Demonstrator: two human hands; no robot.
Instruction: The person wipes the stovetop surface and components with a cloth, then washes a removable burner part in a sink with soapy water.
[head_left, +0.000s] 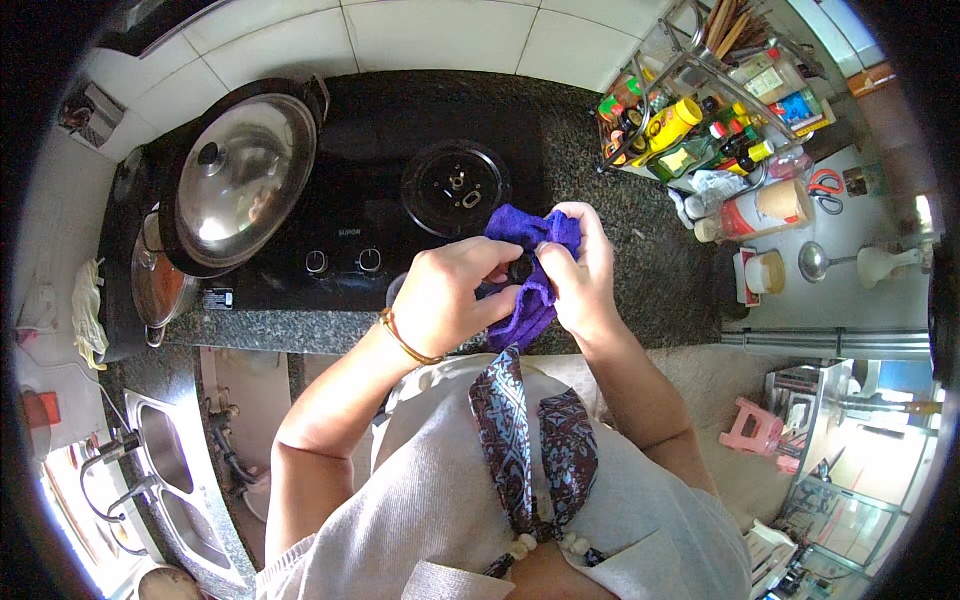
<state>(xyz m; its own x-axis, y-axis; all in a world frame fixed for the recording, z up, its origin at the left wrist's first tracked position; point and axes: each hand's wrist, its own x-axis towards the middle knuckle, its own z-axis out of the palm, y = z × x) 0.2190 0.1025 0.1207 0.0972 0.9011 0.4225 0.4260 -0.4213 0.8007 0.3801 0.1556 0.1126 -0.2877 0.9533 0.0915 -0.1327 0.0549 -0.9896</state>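
Both hands meet over the front edge of a black glass gas hob (360, 202). My right hand (577, 277) grips a purple cloth (525, 311) that is bunched around a small dark round part (519, 268). The thumb and fingers of my left hand (465, 289) pinch that dark part; most of it is hidden by fingers and cloth. Just behind the hands lies the right burner's base (456, 187), with no pan support on it. Two control knobs (343, 260) sit on the hob left of my hands. A gold-coloured bangle is on my left wrist.
A large lidded wok (244, 180) covers the hob's left side, beside a smaller lidded pot (159, 281). At the back right, a metal rack (697, 67) holds several sauce bottles. Red-handled scissors (826, 187) and a ladle (814, 261) are at the right. A double sink (176, 480) is at lower left.
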